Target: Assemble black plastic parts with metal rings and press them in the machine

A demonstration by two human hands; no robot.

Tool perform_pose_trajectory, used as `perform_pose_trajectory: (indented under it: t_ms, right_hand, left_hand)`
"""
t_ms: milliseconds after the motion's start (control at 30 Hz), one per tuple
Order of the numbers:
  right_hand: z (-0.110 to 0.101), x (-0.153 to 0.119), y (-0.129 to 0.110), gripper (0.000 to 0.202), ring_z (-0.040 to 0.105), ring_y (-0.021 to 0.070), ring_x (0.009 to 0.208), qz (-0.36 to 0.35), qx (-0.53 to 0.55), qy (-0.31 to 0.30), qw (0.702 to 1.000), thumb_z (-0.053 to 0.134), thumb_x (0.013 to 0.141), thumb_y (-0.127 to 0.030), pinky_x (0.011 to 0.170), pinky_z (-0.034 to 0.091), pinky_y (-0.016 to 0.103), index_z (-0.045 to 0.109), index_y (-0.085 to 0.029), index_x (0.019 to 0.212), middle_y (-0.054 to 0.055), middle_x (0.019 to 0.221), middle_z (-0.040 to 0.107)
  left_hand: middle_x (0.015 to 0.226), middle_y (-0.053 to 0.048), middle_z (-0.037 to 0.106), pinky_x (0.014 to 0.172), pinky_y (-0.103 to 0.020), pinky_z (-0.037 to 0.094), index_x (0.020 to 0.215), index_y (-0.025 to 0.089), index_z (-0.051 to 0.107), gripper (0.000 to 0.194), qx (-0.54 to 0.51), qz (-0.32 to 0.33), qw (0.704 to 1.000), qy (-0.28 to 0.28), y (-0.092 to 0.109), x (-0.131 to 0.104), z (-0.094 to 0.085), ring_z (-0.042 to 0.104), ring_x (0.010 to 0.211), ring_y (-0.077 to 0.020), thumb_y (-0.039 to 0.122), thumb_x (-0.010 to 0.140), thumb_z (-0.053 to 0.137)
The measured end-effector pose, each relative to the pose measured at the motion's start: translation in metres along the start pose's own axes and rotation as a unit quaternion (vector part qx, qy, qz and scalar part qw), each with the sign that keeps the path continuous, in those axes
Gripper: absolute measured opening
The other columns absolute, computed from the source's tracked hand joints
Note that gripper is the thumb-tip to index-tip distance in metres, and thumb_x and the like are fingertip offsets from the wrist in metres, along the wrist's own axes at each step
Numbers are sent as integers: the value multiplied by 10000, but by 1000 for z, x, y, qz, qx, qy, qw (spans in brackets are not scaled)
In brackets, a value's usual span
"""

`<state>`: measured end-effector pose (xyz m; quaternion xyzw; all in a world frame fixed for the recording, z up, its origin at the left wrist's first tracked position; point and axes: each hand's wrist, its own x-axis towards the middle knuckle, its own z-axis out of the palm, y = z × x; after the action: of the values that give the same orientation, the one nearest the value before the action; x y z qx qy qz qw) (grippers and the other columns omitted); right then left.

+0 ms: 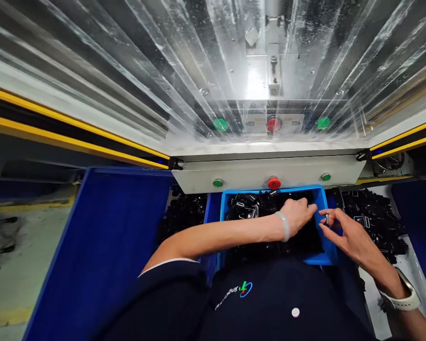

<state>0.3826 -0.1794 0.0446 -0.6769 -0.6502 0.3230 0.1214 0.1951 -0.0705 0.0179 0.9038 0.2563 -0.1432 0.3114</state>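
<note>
Over the right part of a blue bin point(220, 213) is my left hand point(298, 215), its fingers bent and pressed together near the bin's right wall; what they hold, if anything, is hidden. Just right of that wall, my right hand point(346, 232) pinches a small dark metallic part point(327, 219) between thumb and fingers. The two hands are close, with a small gap between them. Shiny black parts point(246, 206) with pale rectangular edges fill the bin.
A machine panel point(241, 170) with a red button point(274, 183) and green buttons point(217, 183) stands behind the bin. More black parts lie in heaps at left point(186, 210) and right point(376, 218). A clear ribbed cover point(184, 57) rises above.
</note>
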Motion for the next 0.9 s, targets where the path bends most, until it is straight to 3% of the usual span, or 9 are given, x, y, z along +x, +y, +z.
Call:
perform_pose_trajectory:
  t_ms: [67, 100, 200, 267, 333, 433, 533, 733, 900]
  right_hand:
    - [-10, 6, -5, 268, 718, 206, 875, 23, 43, 51, 998, 652, 969, -512, 726, 565, 313, 611, -251, 922, 54, 1039, 740]
    - [-14, 9, -8, 282, 718, 203, 873, 34, 57, 75, 995, 662, 965, -535, 757, 568, 321, 643, -254, 953, 49, 1033, 744]
    - [-17, 17, -13, 331, 739, 212, 966, 57, 113, 121, 985, 631, 990, -550, 813, 573, 331, 671, -266, 1156, 59, 1118, 758]
    - [-15, 24, -17, 366, 743, 221, 1014, 58, 147, 129, 979, 642, 984, -551, 800, 576, 324, 659, -256, 1202, 69, 1148, 759]
    - [-14, 32, -23, 342, 738, 216, 993, 45, 165, 124, 977, 675, 964, -550, 785, 576, 315, 696, -246, 1118, 60, 1097, 761]
    - [-15, 43, -40, 286, 709, 195, 933, 2, 187, 134, 973, 722, 936, -524, 761, 579, 300, 754, -240, 951, 49, 1009, 744]
    - [-18, 51, -65, 221, 690, 179, 902, -34, 203, 144, 968, 732, 941, -467, 750, 580, 293, 775, -250, 955, 43, 989, 730]
    - [-15, 74, -97, 154, 689, 154, 801, -69, 186, 87, 976, 718, 953, -390, 760, 576, 304, 740, -239, 933, 12, 899, 733]
    - [-16, 96, -100, 238, 714, 173, 809, -57, 189, 90, 976, 733, 933, -460, 739, 588, 316, 744, -222, 937, 33, 914, 761]
  left_hand:
    - [1160, -106, 666, 698, -311, 515, 1128, 198, 562, 304, -202, 9, 976, 80, -16, -27, -8, 696, 873, -215, 136, 841, 645]
    - [1150, -84, 660, 697, -305, 534, 1044, 211, 522, 269, -340, 19, 933, 117, -24, -41, -10, 684, 846, -193, 165, 818, 662]
    - [1150, -67, 641, 713, -299, 582, 884, 218, 423, 311, -650, 32, 735, 190, -40, -74, -13, 651, 842, -155, 205, 760, 708]
    - [1137, -58, 632, 730, -291, 590, 836, 208, 432, 331, -720, 9, 654, 233, -44, -86, -9, 628, 864, -144, 183, 717, 740]
    - [1112, -46, 631, 750, -279, 584, 806, 197, 456, 331, -732, -16, 623, 276, -44, -90, -4, 612, 883, -138, 143, 676, 756]
    - [1073, -41, 654, 844, -295, 572, 794, 192, 482, 296, -697, -19, 631, 341, -44, -88, 1, 630, 949, -148, 102, 666, 734]
    - [1052, -59, 675, 952, -351, 558, 801, 198, 482, 254, -620, -9, 680, 390, -42, -84, -2, 654, 1038, -183, 99, 705, 695]
    - [1067, -74, 648, 997, -390, 548, 839, 212, 465, 201, -508, -1, 759, 407, -39, -83, -15, 661, 1108, -211, 96, 783, 620]
    - [1092, -76, 654, 950, -361, 568, 949, 218, 516, 226, -464, 11, 784, 413, -47, -79, -36, 670, 1070, -205, 101, 787, 623]
